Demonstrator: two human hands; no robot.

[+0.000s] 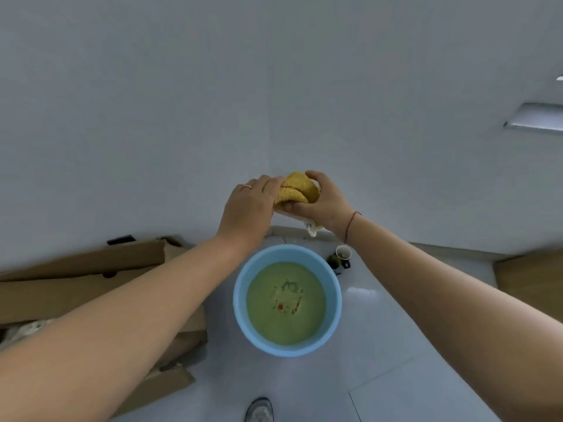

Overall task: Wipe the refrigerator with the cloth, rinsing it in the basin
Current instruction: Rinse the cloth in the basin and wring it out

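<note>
- Cloth (297, 190): yellow and bunched up. I am holding it in both hands above the far rim of the basin (240, 315); a pale corner is hanging down from it.
- Left hand (248, 208): my fingers are curling over the cloth's left side, gripping it.
- Right hand (326, 202): my fingers and thumb are wrapping round the cloth's right side.
- Basin: blue and round. It is sitting on the floor (380, 345) below my hands and holding cloudy green-yellow water.
- Refrigerator (274, 102): its white front is rising just behind the basin.
- Cardboard boxes (76, 278): lying left of the basin.
- Cup (343, 252): white, standing near the basin's far right rim.
- Shoe (259, 411): showing on the near side of the basin.
</note>
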